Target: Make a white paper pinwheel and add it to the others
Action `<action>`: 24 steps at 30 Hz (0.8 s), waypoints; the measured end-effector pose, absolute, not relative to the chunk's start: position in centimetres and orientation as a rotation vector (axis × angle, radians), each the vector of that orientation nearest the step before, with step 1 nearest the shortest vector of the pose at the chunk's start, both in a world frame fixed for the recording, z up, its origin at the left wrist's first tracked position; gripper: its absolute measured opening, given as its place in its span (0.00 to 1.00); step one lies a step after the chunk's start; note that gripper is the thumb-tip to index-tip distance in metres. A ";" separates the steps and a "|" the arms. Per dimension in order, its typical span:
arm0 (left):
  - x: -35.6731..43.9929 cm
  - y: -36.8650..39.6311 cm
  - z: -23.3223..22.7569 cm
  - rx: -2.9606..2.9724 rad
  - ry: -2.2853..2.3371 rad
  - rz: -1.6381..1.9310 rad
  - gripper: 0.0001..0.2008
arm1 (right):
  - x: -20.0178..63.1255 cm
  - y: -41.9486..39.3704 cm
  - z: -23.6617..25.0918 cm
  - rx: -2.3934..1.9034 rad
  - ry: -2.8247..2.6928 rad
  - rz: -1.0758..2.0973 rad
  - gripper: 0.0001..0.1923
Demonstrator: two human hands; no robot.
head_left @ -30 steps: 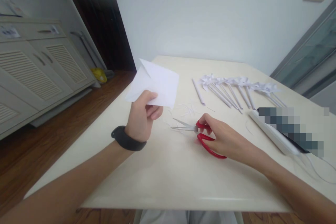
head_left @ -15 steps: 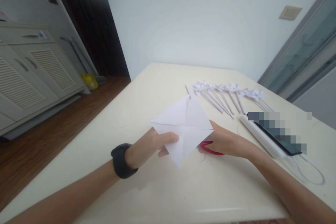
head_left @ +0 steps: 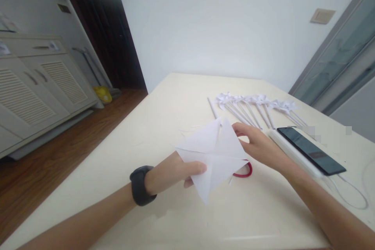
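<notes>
A square of white paper (head_left: 211, 156), slit in from its corners, is pinched by my left hand (head_left: 187, 172), thumb on top and fingers underneath. My right hand (head_left: 253, 138) is at the paper's right edge, fingers curved and apart from the thumb, with the tips partly behind the sheet. Just below it, the red handle loop of what looks like scissors (head_left: 249, 170) lies on the table; the paper covers the rest. A white paper stick (head_left: 212, 106) lies beyond the sheet's top corner.
Several white paper pinwheels (head_left: 258, 99) on sticks lie in a row toward the back right. A phone (head_left: 312, 150) rests against a white bar-shaped object (head_left: 299, 154), with a white cable (head_left: 351, 203) beside it. The table (head_left: 131, 175) meets a white wall.
My right hand has let go of the red-handled scissors and moved up to the paper's right edge. The paper in my left hand has shifted slightly right and down in view.
</notes>
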State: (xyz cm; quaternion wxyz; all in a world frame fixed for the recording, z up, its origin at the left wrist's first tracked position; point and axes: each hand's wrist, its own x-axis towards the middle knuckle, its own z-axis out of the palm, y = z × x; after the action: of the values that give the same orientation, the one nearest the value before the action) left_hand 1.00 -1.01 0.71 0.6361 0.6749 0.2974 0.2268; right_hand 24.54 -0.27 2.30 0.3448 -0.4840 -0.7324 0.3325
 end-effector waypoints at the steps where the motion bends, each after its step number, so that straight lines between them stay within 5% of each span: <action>1: 1.0 -1.0 0.6 1.548 0.691 0.501 0.13 | 24.4 -0.3 2.7 -1.233 -1.890 0.845 0.09; 4: 1.1 -1.0 0.5 1.579 0.748 0.448 0.13 | 24.0 -0.8 3.5 -1.097 -1.823 0.890 0.13; 11: 1.4 -1.2 1.5 1.690 0.913 0.391 0.07 | 23.2 -1.1 2.3 -1.050 -1.740 1.040 0.05; 24: 1.2 0.6 1.6 1.520 0.883 0.645 0.15 | 22.5 -1.2 1.4 -1.106 -1.862 1.086 0.05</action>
State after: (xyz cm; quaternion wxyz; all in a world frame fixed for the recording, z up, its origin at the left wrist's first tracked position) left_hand 1.17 0.63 1.65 0.5929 0.6538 0.3796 0.2774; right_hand 22.51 -1.23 1.39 0.3516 -0.4274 -0.7195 0.4195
